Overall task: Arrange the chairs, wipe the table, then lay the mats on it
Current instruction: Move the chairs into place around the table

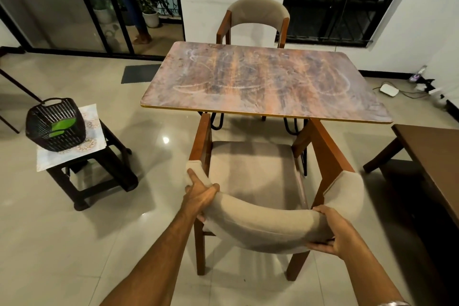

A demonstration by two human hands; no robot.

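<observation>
Lower middle of frame: my left hand (200, 195) and right hand (332, 233) curl fingers (193, 176) round the padded back of the near chair (253, 171), its front at the bench (263, 82) edge; I'm arranging chairs, and a straight push in seems next.

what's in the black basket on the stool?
A bright green item shows through the black basket mesh; the wall hides its shape and anything else inside.

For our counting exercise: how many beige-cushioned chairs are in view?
2. The far chair stands behind the table; the near chair is in front, its backrest gripped by the left hand and right hand. Others may be off-frame.
</observation>
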